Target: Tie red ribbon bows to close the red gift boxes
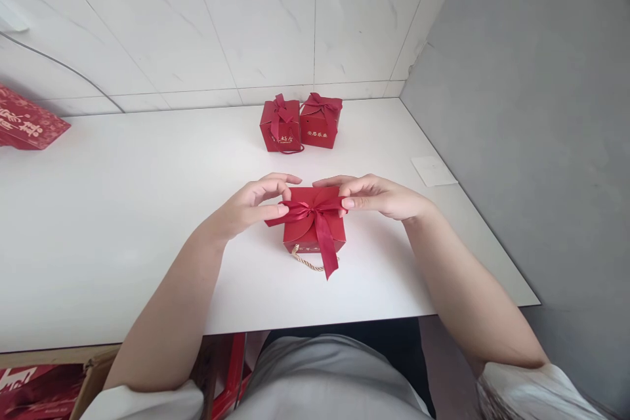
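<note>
A red gift box [300, 234] with folded petal flaps stands on the white table in front of me. Across its top runs a red ribbon [325, 239] tied in a bow, one tail hanging down the near side. My left hand [256, 203] pinches the bow's left loop between thumb and finger. On the other side, my right hand [377, 198] pinches the right loop the same way. The remaining fingers of both hands reach round behind the box. A gold twisted cord handle [308, 264] droops from the box's near face.
Two red boxes with bows, a left one [280, 125] and a right one [321, 123], stand near the tiled wall. A white paper square [434, 171] lies by the grey partition [531, 111]. Red printed packaging [29, 121] sits far left; a cardboard carton [93, 371] is below the table [147, 210].
</note>
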Available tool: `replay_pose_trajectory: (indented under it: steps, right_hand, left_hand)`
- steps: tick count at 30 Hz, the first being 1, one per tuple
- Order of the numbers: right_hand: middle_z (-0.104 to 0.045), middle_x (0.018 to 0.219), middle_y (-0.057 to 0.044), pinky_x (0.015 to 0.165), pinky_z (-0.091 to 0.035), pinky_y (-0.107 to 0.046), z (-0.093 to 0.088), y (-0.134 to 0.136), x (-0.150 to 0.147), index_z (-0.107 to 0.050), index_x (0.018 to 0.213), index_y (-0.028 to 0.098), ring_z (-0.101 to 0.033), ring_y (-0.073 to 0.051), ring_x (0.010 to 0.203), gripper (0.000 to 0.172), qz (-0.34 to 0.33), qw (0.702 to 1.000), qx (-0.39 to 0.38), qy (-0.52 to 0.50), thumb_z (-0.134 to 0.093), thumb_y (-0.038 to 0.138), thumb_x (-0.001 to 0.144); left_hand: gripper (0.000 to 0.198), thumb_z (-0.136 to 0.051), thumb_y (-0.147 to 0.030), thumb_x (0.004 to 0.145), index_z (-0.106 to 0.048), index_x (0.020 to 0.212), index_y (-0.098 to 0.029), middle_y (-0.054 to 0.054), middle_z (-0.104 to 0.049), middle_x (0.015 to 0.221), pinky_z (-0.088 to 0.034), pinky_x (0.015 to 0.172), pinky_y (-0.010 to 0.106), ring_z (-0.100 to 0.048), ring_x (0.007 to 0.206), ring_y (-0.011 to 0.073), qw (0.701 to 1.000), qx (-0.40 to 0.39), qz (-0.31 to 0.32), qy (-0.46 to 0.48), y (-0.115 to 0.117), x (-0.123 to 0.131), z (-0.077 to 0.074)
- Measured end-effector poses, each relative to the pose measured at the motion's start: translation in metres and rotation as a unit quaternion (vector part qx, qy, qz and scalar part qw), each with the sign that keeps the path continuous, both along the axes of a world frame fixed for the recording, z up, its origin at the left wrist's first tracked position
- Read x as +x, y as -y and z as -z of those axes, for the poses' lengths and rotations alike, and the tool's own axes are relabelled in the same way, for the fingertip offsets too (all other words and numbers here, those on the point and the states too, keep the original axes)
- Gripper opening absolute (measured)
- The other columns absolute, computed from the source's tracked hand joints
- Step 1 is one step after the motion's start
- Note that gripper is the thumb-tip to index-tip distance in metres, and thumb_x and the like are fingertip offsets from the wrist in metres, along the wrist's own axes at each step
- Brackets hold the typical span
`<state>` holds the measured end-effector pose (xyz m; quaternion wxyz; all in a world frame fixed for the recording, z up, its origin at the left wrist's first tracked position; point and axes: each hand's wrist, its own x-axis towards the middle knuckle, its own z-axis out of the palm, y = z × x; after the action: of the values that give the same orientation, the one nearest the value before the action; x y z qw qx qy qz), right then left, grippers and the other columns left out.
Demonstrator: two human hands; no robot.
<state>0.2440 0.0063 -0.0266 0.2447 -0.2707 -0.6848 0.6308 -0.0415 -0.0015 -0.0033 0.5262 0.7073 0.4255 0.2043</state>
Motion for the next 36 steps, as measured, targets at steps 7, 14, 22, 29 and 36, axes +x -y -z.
replay_pose_trajectory:
  steps: [7, 14, 22, 29, 36]
  right_hand:
    - [-0.053, 0.147, -0.008, 0.106, -0.042, -0.049, 0.0, 0.0, -0.003, -0.064, 0.071, 0.018, -0.06, -0.028, 0.122, 0.033, 0.035, 0.999, -0.009, -0.01, -0.067, 0.045, 0.089]
    - [-0.054, 0.145, -0.008, 0.105, -0.044, -0.049, -0.003, 0.003, -0.006, -0.068, 0.078, 0.019, -0.06, -0.026, 0.12, 0.023, 0.004, 1.0, 0.004, -0.024, -0.068, 0.04, 0.089]
    - [-0.053, 0.145, -0.008, 0.108, -0.042, -0.047, -0.001, 0.004, -0.004, -0.069, 0.078, 0.019, -0.057, -0.027, 0.125, 0.024, 0.012, 0.999, 0.011, -0.029, -0.069, 0.04, 0.09]
    - [-0.053, 0.146, -0.007, 0.109, -0.041, -0.048, 0.001, 0.004, -0.007, -0.068, 0.079, 0.019, -0.056, -0.028, 0.127, 0.028, 0.048, 0.998, 0.005, -0.027, -0.062, 0.042, 0.094]
    - [-0.057, 0.142, -0.006, 0.106, -0.043, -0.047, 0.002, 0.005, -0.01, -0.065, 0.077, 0.02, -0.054, -0.028, 0.13, 0.027, 0.087, 0.995, 0.016, -0.034, -0.063, 0.041, 0.093]
  left_hand:
    - [0.011, -0.06, -0.026, 0.086, -0.062, 0.097, -0.025, 0.005, -0.054, 0.139, -0.04, 0.111, 0.049, -0.05, 0.132, 0.0264, 0.992, 0.113, -0.046, -0.032, 0.005, 0.01, 0.005]
    - [0.01, -0.055, -0.014, 0.083, -0.05, 0.081, -0.022, 0.004, -0.066, 0.102, -0.051, 0.08, 0.033, -0.063, 0.103, 0.0205, 0.937, 0.31, -0.151, -0.048, 0.016, 0.028, 0.013]
    - [0.018, -0.051, -0.03, 0.097, -0.068, 0.099, -0.024, 0.006, -0.066, 0.109, -0.052, 0.076, 0.031, -0.063, 0.103, 0.0202, 0.943, 0.299, -0.136, 0.06, 0.011, 0.026, 0.021]
    - [0.026, -0.05, -0.032, 0.098, -0.063, 0.12, -0.028, 0.007, -0.06, 0.132, -0.054, 0.089, 0.038, -0.058, 0.119, 0.0247, 0.966, 0.214, -0.097, 0.105, 0.007, 0.023, 0.025]
    - [0.016, -0.048, -0.028, 0.097, -0.063, 0.092, -0.022, 0.009, -0.061, 0.124, -0.05, 0.095, 0.042, -0.052, 0.124, 0.0267, 0.957, 0.259, -0.069, 0.113, 0.011, 0.023, 0.021]
